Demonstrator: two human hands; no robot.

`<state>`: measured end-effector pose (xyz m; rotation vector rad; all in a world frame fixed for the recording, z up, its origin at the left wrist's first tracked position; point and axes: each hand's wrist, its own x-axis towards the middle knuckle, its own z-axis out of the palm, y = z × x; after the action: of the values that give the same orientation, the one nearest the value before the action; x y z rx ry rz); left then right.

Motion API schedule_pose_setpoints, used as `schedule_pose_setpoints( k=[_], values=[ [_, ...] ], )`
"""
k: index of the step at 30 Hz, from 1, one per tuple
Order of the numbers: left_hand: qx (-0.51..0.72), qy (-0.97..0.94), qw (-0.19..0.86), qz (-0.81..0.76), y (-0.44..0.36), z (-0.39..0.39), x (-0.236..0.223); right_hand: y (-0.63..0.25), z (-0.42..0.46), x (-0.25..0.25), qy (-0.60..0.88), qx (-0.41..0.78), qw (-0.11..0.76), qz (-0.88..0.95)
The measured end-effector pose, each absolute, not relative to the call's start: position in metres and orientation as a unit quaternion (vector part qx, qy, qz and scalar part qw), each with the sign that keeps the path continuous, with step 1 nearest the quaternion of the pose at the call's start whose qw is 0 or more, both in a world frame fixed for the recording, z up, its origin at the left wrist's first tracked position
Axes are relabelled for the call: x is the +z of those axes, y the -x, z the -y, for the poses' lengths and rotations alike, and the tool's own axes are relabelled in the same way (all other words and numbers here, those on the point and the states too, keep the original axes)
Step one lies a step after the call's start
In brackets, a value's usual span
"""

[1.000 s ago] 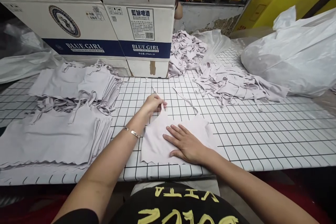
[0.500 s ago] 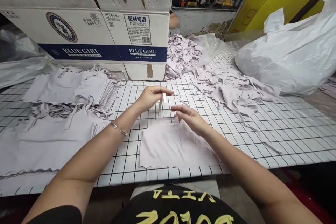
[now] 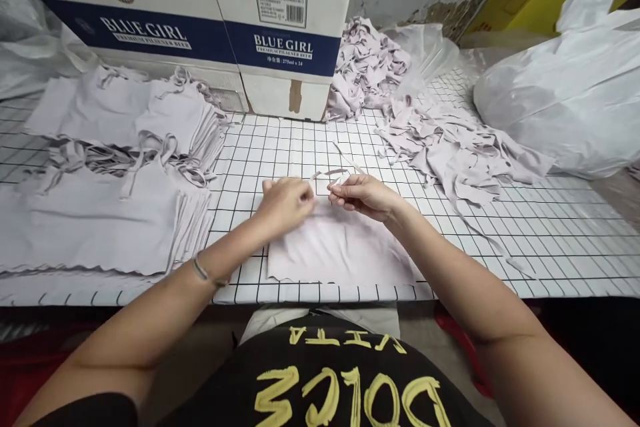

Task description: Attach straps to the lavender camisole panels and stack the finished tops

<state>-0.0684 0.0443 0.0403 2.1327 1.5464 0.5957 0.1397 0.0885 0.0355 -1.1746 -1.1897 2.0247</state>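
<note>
A pale lilac garment (image 3: 345, 253) lies flat on the grid-patterned tablecloth in front of me, its upper edge partly under my hands. My right hand (image 3: 365, 197) is closed in a pinch at a thin fabric strap (image 3: 334, 173), which loops up just beyond the fingertips. To its left, a small gap away, my left hand (image 3: 287, 205) is curled into a fist over the garment's upper left corner. Whatever the left fingers hold is hidden, and that hand is slightly blurred.
Stacked lilac garments (image 3: 105, 213) with tied straps lie at the left. Behind them stand white-and-blue beer cartons (image 3: 280, 53). Heaped lilac pieces (image 3: 450, 140) spread at the back right, beside a white plastic bag (image 3: 560, 93). The tablecloth's (image 3: 475, 273) front edge runs close to my body.
My left hand has come down and nearer, turning from a raised pinch on a strap to a fist. My right fingers have closed at the strap. The view has tilted downward.
</note>
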Motion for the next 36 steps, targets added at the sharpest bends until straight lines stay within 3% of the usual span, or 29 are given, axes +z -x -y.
schedule_pose_setpoints(
  k=[3, 6, 12, 24, 36],
  values=[
    [0.09, -0.788, 0.214, -0.57, 0.068, -0.016, 0.018, -0.142, -0.084, 0.023, 0.458, 0.757, 0.244, 0.397],
    [0.063, -0.779, 0.222, -0.584, 0.065, -0.007, 0.01, -0.142, -0.081, 0.016, 0.477, 0.75, 0.247, 0.386],
    [0.099, -0.733, 0.306, -0.6, 0.074, -0.013, 0.015, -0.133, -0.068, 0.012, 0.487, 0.659, 0.28, 0.5],
    [0.118, -0.723, 0.325, -0.598, 0.082, -0.013, 0.012, -0.117, -0.051, 0.003, 0.395, 0.403, 0.167, 0.809],
    [0.141, -0.755, 0.305, -0.562, 0.085, -0.012, 0.005, -0.114, -0.05, 0.001, 0.376, 0.34, 0.108, 0.855]
  ],
)
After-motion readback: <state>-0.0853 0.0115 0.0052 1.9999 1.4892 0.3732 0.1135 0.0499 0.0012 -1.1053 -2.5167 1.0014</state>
